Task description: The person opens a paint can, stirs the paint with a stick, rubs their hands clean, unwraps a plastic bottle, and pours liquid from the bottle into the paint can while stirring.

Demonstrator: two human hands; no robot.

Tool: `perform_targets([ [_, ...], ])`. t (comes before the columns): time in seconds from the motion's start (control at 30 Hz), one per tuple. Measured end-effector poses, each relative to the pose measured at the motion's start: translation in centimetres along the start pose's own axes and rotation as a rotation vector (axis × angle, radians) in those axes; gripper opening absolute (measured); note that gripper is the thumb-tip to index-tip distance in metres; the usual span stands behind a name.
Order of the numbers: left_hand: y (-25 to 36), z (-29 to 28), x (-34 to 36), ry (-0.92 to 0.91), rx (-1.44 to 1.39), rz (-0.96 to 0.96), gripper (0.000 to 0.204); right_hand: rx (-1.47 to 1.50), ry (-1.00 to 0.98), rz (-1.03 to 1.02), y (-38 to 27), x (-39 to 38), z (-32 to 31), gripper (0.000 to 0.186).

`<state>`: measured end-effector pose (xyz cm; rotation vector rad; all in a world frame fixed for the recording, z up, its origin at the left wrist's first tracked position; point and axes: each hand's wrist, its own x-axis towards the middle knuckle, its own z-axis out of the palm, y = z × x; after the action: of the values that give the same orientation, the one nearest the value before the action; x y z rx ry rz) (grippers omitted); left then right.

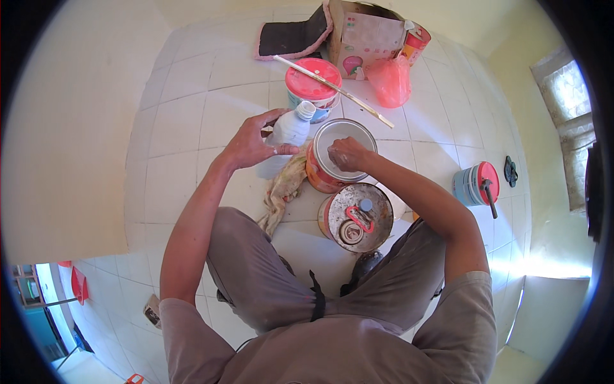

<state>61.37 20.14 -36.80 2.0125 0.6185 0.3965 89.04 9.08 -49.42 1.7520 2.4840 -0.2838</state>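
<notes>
A white plastic bottle (pixel 291 131), uncapped at its neck, stands tilted slightly to the right. My left hand (pixel 252 141) grips its side, thumb in front and fingers behind. Just to the right is an open paint can (pixel 318 171) with an orange-red side and a pale inside. Over its mouth, my right hand (pixel 348 155) is closed, whitish smears on the fingers; whatever it holds is hidden. Below the bottle, a stained cloth (pixel 281 192) lies crumpled on the floor. Closer to me stands a round metal tin (pixel 377 214) with a red handle and blue cap on its dirty top.
Beyond the bottle, a red-lidded bucket (pixel 304 78) carries a long wooden stick (pixel 358 101). Farther back are a cardboard box (pixel 371 38), a pink plastic bag (pixel 390 82) and a dark pad (pixel 294 35). On the right, a hammer (pixel 488 192) rests on another red-lidded bucket (pixel 470 184).
</notes>
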Motion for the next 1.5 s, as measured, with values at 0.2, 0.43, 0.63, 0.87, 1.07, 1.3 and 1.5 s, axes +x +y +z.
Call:
perform_targets([
  [0.2, 0.0, 0.1, 0.0, 0.014, -0.008, -0.006, 0.092, 0.154, 0.000, 0.087, -0.1, 0.1, 0.0, 0.006],
  [0.43, 0.1, -0.1, -0.1, -0.022, -0.015, -0.048, 0.097, 0.363, 0.079, 0.139, 0.2, 0.0, -0.1, 0.011],
  [0.63, 0.4, -0.1, -0.2, -0.015, -0.020, -0.036, 0.095, 0.534, 0.101, 0.196, 1.7, 0.2, 0.3, 0.020],
  [0.87, 0.2, -0.1, -0.3, -0.009, -0.031, -0.017, 0.089, 0.606, 0.203, 0.160, 1.7, -0.2, -0.6, 0.021],
  [1.07, 0.4, 0.3, -0.2, 0.010, -0.007, 0.000, 0.088, 0.623, 0.248, 0.175, 1.9, -1.4, -1.2, 0.020],
  [1.3, -0.1, 0.5, -0.2, 0.031, 0.007, -0.004, 0.089, 0.750, 0.257, 0.161, 2.8, -3.3, -2.7, 0.017],
  [1.5, 0.1, 0.4, -0.1, 0.021, 0.018, 0.002, 0.086, 0.817, 0.311, 0.148, 3.8, -4.9, -3.5, 0.013],
])
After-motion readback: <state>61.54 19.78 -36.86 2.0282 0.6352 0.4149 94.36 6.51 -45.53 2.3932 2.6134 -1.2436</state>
